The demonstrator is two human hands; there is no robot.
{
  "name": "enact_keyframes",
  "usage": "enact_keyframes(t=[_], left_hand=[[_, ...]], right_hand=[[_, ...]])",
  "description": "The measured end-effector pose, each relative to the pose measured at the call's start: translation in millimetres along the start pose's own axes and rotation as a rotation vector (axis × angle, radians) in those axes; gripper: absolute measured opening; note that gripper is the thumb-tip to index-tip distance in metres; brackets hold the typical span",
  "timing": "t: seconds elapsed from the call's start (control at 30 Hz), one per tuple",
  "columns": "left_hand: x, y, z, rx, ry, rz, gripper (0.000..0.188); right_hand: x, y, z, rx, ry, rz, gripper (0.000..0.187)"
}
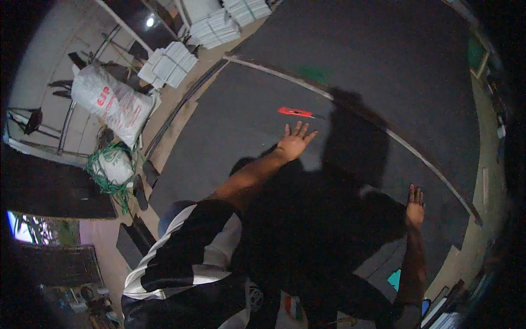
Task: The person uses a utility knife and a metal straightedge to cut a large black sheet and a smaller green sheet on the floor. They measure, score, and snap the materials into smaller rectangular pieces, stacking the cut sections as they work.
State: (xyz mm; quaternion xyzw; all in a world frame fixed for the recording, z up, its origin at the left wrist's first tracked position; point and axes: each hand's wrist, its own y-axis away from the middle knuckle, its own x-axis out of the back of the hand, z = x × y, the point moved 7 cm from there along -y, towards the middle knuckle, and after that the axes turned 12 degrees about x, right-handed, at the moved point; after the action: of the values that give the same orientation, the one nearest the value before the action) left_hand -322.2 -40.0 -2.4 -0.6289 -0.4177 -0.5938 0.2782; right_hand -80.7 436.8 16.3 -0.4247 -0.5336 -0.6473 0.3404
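Observation:
A large dark grey sheet [219, 129] spreads out in front of me. My left hand [295, 143] lies on it with the fingers spread, holding nothing. Just beyond those fingertips is a red utility knife [295, 112], its dark blade end pointing right. Farther right and nearer to me, my right hand [415, 211] rests flat near the sheet's right side, fingers stretched out and nothing in them. A long, thin, pale brown strip [279, 74] crosses the sheet beyond both hands, from far left to near right. My shadow darkens the middle of the sheet.
To the left stand a white sack [112, 104] with red print and a round white bundle [112, 164] in green netting. Strapped stacks of pale sheets [172, 64] sit at the far left. A small green piece [394, 279] lies beside my right forearm.

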Motion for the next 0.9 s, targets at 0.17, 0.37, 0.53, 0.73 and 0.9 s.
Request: enact_keyframes(t=[0.17, 0.37, 0.53, 0.73, 0.9], left_hand=[[-9, -6, -10, 0.003, 0.057, -0.075, 0.069], [-28, -7, 28, 0.01, 0.246, -0.002, 0.058], [-43, 18, -15, 0.077, 0.001, 0.089, 0.09], [6, 31, 23, -0.051, 0.127, -0.147, 0.108], [-7, 5, 75, -0.099, -0.06, -0.278, 0.11]], right_hand=[[1, -10, -10, 0.038, 0.121, 0.041, 0.078], [-39, 15, 31, 0.179, 0.057, 0.044, 0.071], [-61, -18, -3, 0.294, 0.202, 0.174, 0.06], [2, -44, -29, 0.218, -0.183, 0.244, 0.079], [10, -93, -15, -0.238, -0.355, 0.342, 0.086]])
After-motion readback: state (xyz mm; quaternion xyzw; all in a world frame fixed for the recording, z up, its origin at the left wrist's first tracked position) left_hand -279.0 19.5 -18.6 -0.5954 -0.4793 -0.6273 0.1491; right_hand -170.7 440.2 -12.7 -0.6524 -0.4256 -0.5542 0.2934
